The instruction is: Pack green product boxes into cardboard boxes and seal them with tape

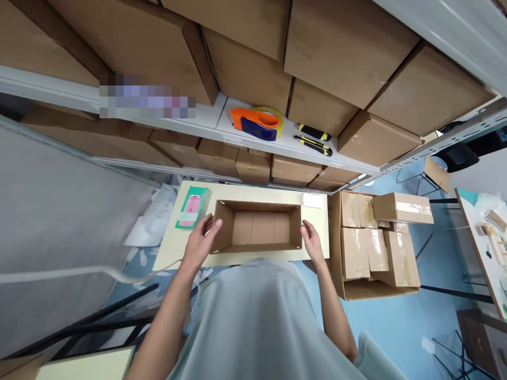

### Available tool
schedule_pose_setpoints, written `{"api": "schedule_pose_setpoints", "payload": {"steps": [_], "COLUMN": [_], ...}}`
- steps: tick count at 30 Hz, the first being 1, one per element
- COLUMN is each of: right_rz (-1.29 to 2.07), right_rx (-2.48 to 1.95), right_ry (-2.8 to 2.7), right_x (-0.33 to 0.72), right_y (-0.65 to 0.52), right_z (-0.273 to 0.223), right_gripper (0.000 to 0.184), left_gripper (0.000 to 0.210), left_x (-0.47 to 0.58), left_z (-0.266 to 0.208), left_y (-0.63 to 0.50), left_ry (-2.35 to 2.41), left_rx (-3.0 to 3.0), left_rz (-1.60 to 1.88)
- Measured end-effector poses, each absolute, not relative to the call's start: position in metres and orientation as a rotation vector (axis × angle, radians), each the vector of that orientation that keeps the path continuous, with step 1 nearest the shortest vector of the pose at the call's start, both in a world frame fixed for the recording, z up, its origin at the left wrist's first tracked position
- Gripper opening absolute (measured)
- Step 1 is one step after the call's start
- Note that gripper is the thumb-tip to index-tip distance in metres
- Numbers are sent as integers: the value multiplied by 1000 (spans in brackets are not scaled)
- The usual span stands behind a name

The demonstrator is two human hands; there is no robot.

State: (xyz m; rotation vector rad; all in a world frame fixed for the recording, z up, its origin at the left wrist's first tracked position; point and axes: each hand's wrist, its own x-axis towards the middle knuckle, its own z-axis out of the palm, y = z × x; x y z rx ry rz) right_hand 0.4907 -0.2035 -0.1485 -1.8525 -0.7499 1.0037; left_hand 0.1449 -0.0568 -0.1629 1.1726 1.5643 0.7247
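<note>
An open cardboard box (pixel 257 248) with nothing inside sits on the pale yellow table in front of me, its long side across my body. My left hand (pixel 200 240) is at the box's left end, thumb and fingers apart, the thumb close to the wall. At the right end is my right hand (pixel 312 241), its fingers loosely bent and apart beside the wall. Whether either hand presses on the cardboard I cannot tell. Just beyond my left hand lies a green carton with a pink picture (pixel 193 207). A small white pad or box (pixel 312 200) lies at the table's back right.
Shelves of closed cartons (pixel 249 68) rise behind the table (pixel 168 248). An orange and blue tape dispenser (pixel 257 124) and two utility knives (pixel 312 140) lie on a shelf. To the right stands a large carton (pixel 336 248) filled with taped boxes. A pale cable (pixel 114 272) crosses at left.
</note>
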Motion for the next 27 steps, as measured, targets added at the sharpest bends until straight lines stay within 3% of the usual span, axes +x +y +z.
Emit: {"api": "schedule_pose_setpoints", "payload": {"steps": [8, 18, 27], "right_rz": [920, 1273, 1643], "right_rx": [-2111, -1696, -1463], "right_ry": [-1170, -1372, -1279], "right_x": [492, 476, 375], "right_y": [-189, -175, -160], "right_z": [-122, -114, -107], "right_gripper": [55, 56, 61], "left_gripper": [68, 79, 86], "left_x": [157, 87, 1], "left_z": [-146, -76, -71], "left_y": [-77, -218, -335], "left_ry": [1732, 1988, 2125], "left_rx": [1459, 1163, 622], "left_rz": [561, 685, 977]}}
